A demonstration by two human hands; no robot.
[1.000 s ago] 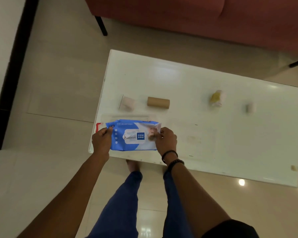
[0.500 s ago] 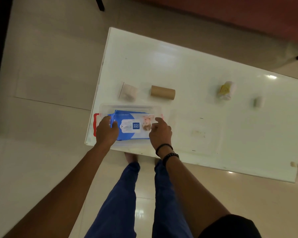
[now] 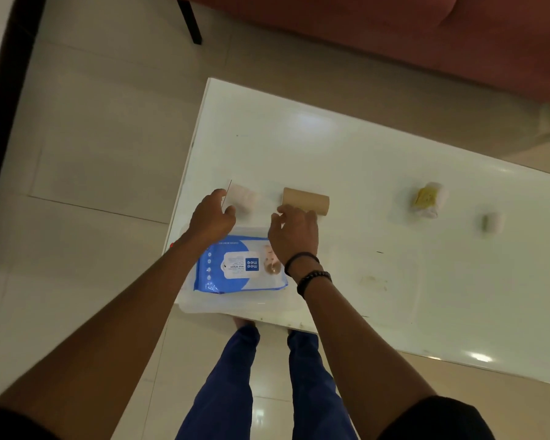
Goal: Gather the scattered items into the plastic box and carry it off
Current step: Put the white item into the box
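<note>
A clear plastic box point(image 3: 204, 304) sits at the near left corner of the white table point(image 3: 346, 147), with a blue wet-wipes pack point(image 3: 238, 268) lying flat inside it. My left hand point(image 3: 211, 215) hovers open just beyond the box, its fingers next to a small white roll point(image 3: 243, 198). My right hand point(image 3: 294, 230) is open too, fingertips almost at a brown cardboard tube point(image 3: 308, 200). Farther right lie a white-and-yellow bundle point(image 3: 427, 198) and a small white roll point(image 3: 491, 222).
A red sofa point(image 3: 394, 36) with a black leg point(image 3: 189, 19) stands beyond the table. Glossy tiled floor surrounds the table. My legs in blue trousers point(image 3: 235, 376) stand at the table's near edge.
Both hands set the wipes pack down into the box, let go of it, and moved forward toward the white roll and the cardboard tube.
</note>
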